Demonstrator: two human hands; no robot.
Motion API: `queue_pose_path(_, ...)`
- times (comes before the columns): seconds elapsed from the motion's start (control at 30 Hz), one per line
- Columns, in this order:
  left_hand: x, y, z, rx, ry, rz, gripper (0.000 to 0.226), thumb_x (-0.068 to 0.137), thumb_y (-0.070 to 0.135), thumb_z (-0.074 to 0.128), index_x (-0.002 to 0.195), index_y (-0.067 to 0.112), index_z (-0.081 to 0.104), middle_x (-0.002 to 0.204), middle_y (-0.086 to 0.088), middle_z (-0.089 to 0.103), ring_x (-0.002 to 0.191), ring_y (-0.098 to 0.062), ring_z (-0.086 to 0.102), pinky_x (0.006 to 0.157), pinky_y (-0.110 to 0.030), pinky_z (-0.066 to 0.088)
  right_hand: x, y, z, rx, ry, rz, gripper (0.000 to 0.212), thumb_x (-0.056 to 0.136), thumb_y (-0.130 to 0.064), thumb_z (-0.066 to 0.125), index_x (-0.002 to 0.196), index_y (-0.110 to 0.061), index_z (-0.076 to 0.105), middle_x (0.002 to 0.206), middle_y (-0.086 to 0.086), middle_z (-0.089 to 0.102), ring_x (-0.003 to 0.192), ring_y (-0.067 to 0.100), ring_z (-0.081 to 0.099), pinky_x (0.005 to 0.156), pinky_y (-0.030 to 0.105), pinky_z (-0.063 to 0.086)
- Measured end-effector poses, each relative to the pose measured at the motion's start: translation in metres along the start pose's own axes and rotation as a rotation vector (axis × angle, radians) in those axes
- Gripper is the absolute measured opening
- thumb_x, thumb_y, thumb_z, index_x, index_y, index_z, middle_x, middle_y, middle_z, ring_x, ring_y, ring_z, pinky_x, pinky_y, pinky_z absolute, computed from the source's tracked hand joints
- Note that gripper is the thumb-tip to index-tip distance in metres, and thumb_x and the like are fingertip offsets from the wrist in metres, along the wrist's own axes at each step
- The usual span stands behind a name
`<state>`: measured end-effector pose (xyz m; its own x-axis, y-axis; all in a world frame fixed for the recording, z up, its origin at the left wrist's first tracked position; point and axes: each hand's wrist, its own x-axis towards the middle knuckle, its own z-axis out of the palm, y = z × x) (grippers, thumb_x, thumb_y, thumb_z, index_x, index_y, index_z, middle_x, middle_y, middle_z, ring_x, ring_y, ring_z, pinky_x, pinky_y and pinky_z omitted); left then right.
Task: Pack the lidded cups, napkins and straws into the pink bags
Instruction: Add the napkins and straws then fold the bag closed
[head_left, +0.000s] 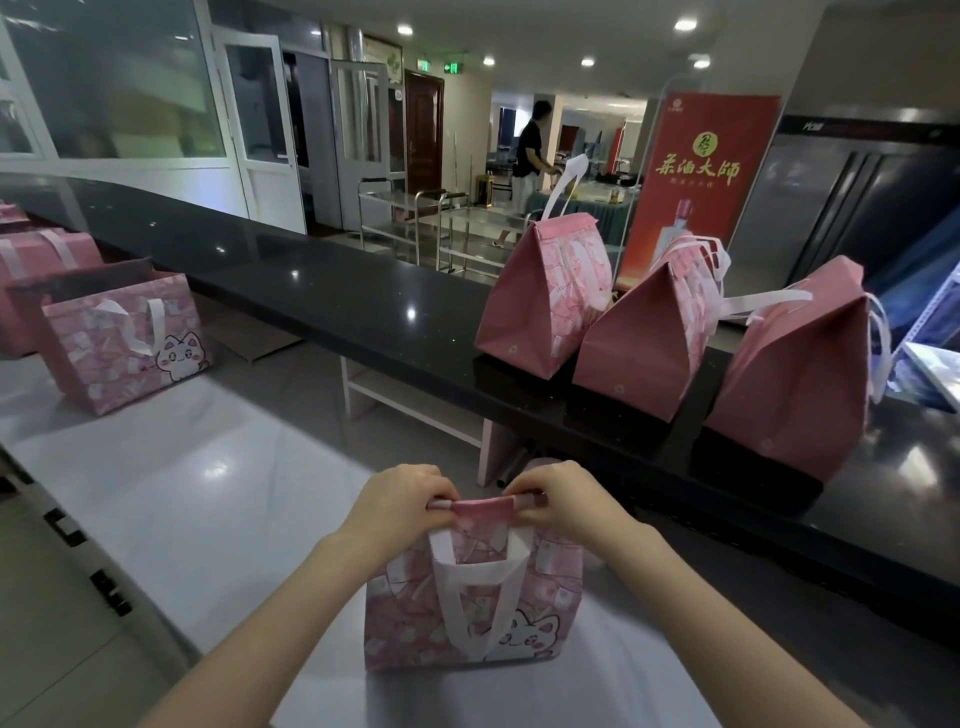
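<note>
A pink cat-print bag (467, 613) with white handles stands on the white table (171, 467) right in front of me. Its top edge is folded over. My left hand (400, 499) pinches the left end of that folded top, and my right hand (556, 499) pinches the right end. Three closed pink bags (540, 312) (649, 343) (800, 374) with folded tops stand in a row on the black counter (363, 296). An open pink bag (119, 343) stands at the left on the table. No cups, napkins or straws are visible.
More pink bags (36, 275) are stacked at the far left. A red banner (696, 182) stands behind the counter. A person (530, 161) is far back in the hall beside metal trolleys (415, 218).
</note>
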<state>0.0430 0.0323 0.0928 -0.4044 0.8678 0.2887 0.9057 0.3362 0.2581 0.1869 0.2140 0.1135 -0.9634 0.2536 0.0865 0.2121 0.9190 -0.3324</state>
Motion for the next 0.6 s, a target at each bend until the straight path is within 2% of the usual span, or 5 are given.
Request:
queue_pose_path(0.2,-0.003,0.000,0.011,0.036,0.081,0.042,0.022,0.088,0.044,0.063,0.095,0.025,0.072,0.089,0.012,0.066,0.082,-0.007,0.060,0.064,-0.013,0.032,0.003,-0.002,0.015,-0.020,0.089,0.020,0.011,0.085,-0.026,0.071,0.093,-0.018,0.074,0.085,0.001,0.071,0.082,0.013,0.063,0.074,0.027,0.052)
queue_pose_path(0.33,0.000,0.000,0.007,0.052,0.080,0.071,0.020,0.089,0.040,0.062,0.094,0.024,0.072,0.089,0.010,0.066,0.083,-0.010,0.060,0.067,-0.020,0.039,0.003,-0.003,0.013,-0.054,0.067,0.002,0.012,0.086,-0.026,0.069,0.095,-0.020,0.074,0.087,-0.002,0.072,0.082,0.013,0.064,0.074,0.029,0.052)
queue_pose_path(0.5,0.008,0.010,0.007,0.069,0.045,0.090,0.022,0.089,0.040,0.055,0.098,0.028,0.071,0.092,0.010,0.065,0.086,-0.011,0.057,0.074,-0.025,0.043,0.007,-0.018,0.006,-0.087,0.032,-0.038,0.021,0.084,-0.043,0.065,0.102,-0.032,0.069,0.096,-0.009,0.066,0.091,0.012,0.058,0.077,0.034,0.051)
queue_pose_path(0.6,0.011,0.012,0.014,0.037,0.039,0.074,0.021,0.090,0.035,0.058,0.100,0.024,0.072,0.094,0.006,0.067,0.090,-0.014,0.059,0.075,-0.027,0.041,0.009,-0.026,0.011,-0.102,0.023,-0.029,0.018,0.087,-0.039,0.064,0.100,-0.030,0.071,0.095,-0.006,0.069,0.091,0.015,0.061,0.076,0.035,0.052)
